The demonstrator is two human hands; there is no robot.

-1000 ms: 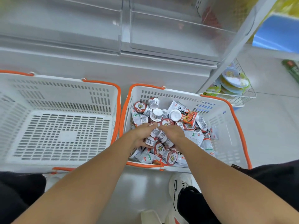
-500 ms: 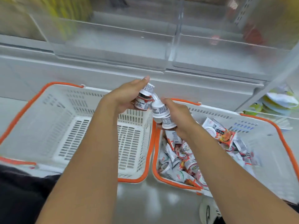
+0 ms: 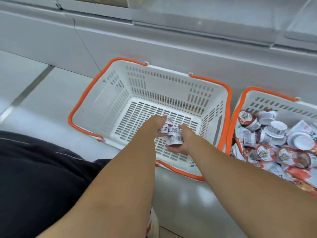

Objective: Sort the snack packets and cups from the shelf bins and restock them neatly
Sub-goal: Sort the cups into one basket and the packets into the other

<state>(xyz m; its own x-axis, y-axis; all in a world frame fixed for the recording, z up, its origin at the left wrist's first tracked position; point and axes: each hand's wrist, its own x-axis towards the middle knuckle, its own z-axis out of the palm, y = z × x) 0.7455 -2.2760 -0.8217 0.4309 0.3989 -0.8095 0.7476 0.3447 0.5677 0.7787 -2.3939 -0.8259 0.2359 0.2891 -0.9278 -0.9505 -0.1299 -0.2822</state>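
Both my hands are low inside a white basket with orange handles (image 3: 120,100), which holds nothing else. My left hand (image 3: 154,126) grips small white-and-red snack cups (image 3: 165,128). My right hand (image 3: 184,141) cradles more small cups (image 3: 175,139) with barcode labels, fingers curled under them. The two hands sit close together, the cups bunched between them. To the right stands a second white basket (image 3: 274,102), heaped with several cups and snack packets (image 3: 274,140).
A grey shelf base (image 3: 171,45) runs behind both baskets, with clear shelf bins above it. The glossy grey floor (image 3: 42,93) lies left of the baskets. My dark-clothed leg (image 3: 42,177) fills the lower left, and a shoe (image 3: 152,224) shows at the bottom.
My hands lifted a handful of cups out of the full right basket, carried them left, and lowered them into the other basket. The camera swung left with them.
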